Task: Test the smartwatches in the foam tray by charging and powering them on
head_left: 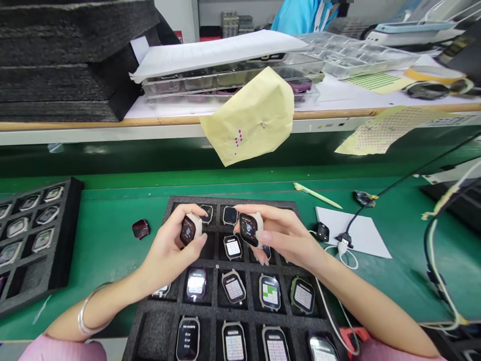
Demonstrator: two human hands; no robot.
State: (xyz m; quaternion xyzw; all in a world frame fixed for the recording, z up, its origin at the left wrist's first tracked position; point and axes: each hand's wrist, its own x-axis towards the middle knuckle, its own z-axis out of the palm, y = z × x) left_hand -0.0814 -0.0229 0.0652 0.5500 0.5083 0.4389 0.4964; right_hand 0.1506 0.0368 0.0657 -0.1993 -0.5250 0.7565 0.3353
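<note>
My left hand (171, 250) is closed round a white smartwatch body (189, 228) with a dark lit screen. My right hand (285, 233) pinches a second white smartwatch body (249, 228), its screen also lit. Both are held just above the far rows of a black foam tray (216, 306) on the green bench. Several more watch bodies lie in the tray's cells, most with lit screens, such as one (233, 246) between my hands. A silver bangle sits on my left wrist.
A second black foam tray (60, 235) with watch bodies lies at the left. A dark red watch body (141, 228) rests loose on the mat. White paper (366, 233), a charging cable and puck (343, 240), and a green pen (317, 196) lie at the right. A yellow sheet (251, 115) hangs from the shelf.
</note>
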